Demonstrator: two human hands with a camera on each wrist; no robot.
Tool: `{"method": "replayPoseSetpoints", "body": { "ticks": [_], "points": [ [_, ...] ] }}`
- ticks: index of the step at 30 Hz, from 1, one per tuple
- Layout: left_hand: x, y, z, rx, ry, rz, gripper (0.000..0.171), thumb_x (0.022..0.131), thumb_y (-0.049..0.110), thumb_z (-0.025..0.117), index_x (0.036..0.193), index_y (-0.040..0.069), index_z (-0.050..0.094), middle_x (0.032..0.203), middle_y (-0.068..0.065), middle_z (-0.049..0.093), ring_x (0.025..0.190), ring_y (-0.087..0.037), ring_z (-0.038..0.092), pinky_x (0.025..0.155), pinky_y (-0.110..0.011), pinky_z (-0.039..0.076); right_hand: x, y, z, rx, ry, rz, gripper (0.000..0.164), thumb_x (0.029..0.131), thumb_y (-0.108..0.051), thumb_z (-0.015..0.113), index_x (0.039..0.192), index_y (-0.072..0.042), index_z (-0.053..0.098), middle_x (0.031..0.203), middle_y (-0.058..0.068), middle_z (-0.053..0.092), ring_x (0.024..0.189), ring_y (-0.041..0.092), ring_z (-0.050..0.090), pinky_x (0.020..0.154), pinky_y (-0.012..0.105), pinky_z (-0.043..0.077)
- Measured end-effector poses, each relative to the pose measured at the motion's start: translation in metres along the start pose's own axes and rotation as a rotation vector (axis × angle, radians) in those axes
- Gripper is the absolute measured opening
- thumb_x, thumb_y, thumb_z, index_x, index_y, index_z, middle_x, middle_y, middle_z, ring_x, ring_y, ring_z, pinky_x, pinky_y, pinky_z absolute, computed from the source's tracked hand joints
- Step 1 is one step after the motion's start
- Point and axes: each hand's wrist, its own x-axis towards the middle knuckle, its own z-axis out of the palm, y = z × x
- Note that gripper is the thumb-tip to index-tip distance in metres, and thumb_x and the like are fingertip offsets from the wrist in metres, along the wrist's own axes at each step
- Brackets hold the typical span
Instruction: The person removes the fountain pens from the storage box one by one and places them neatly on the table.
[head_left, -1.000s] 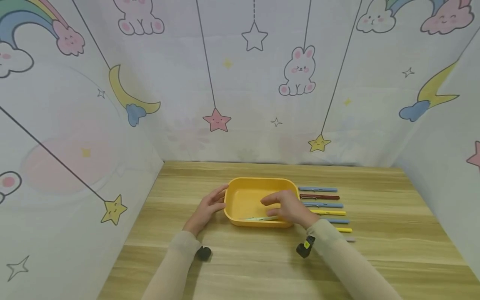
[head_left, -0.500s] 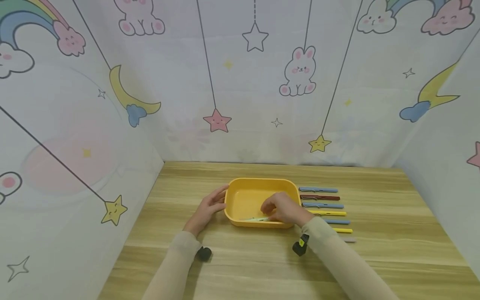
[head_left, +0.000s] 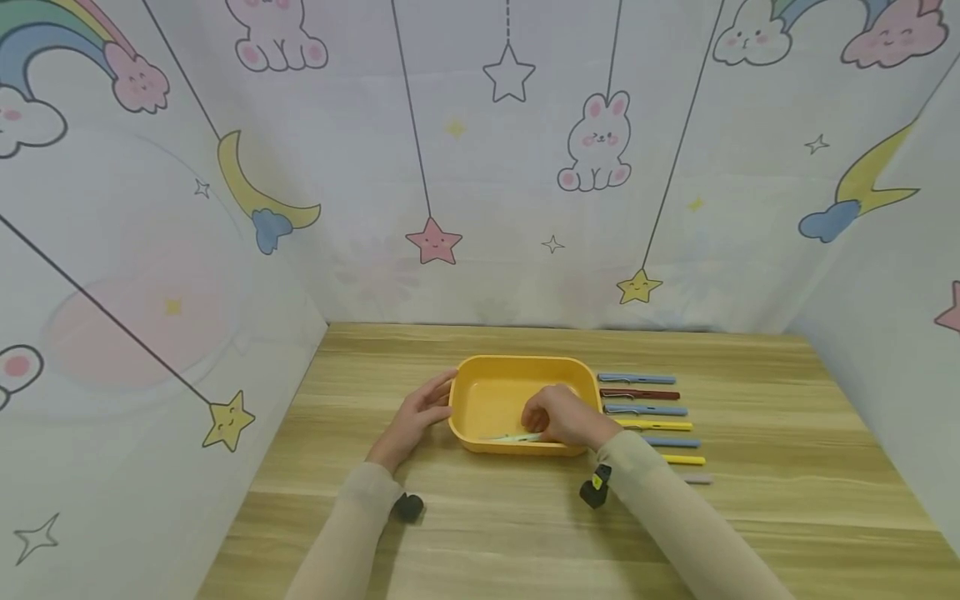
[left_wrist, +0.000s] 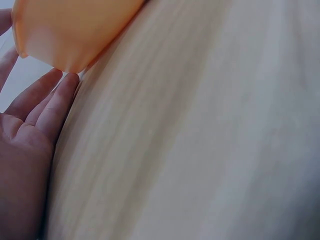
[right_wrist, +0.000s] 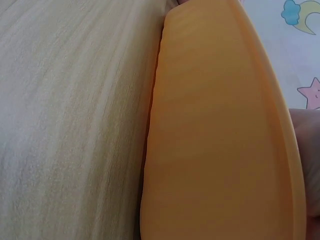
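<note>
A yellow plastic box stands on the wooden table. My left hand is at its left end, and the left wrist view shows extended fingertips against the box wall. Inside the box, along its near side, lies a slim pale green pen. My right hand reaches in over the near right corner, its fingers curled down around the pen's right end, which they hide. From the right wrist, the box's outer wall covers most of that hand.
Right of the box, several pens lie in a column, among them a blue pen, a dark red pen, a yellow pen and a grey one. My right forearm passes over the lower ones. Patterned curtains enclose the table.
My right hand has moved slightly left inside the box, and its spread fingers have curled in on the pen. The left hand and the box have stayed put.
</note>
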Motion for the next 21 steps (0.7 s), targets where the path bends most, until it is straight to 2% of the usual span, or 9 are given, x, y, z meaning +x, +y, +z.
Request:
{"method": "replayPoseSetpoints", "body": {
  "ticks": [13,21],
  "points": [
    [0.0001,-0.0015,-0.0002,-0.004,-0.005,0.004,0.062,0.103,0.002,0.061,0.161,0.012,0.043,0.162,-0.021,0.043,0.145,-0.043,0.048,0.106,-0.024,0.05,0.0005,-0.0013,-0.0013,0.013,-0.032,0.037,0.027,0.078,0.014,0.083,0.097,-0.005,0.078,0.093,0.001,0.076,0.085,0.015,0.071,0.078,0.028,0.061],
    [0.0004,-0.0019,-0.0003,0.006,0.003,0.002,0.062,0.103,0.003,0.062,0.161,0.014,0.044,0.162,-0.019,0.044,0.145,-0.041,0.049,0.107,-0.024,0.05,-0.0003,-0.0007,-0.0042,0.013,-0.043,0.001,0.032,0.08,0.016,0.077,0.104,-0.004,0.081,0.099,0.004,0.079,0.092,0.019,0.073,0.082,0.034,0.063]
  ]
}}
